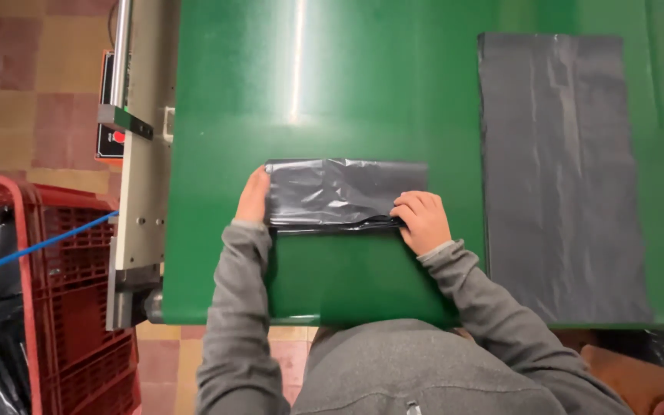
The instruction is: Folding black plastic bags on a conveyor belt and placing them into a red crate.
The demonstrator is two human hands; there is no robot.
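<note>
1. Nearest the camera are the person's grey sleeves (463,300), reaching forward over the near edge of the green table (332,92).
2. The folded dark grey plastic bag (345,192) lies flat in the middle of the table, a neat rectangle with its layered edge facing the person.
3. The left hand (253,196) cups the bag's left end, fingers together along its edge, seemingly to keep the layers aligned; the fingertips are hidden, so I cannot tell whether they grip underneath.
4. The right hand (422,220) rests on the near right corner, fingers curled close together and pressing down on the fold to hold it flat.
5. A long unfolded grey sheet (562,177) lies well apart on the right.
6. A red crate (78,307) stands on the floor at left, beside the table's metal frame (144,154).
</note>
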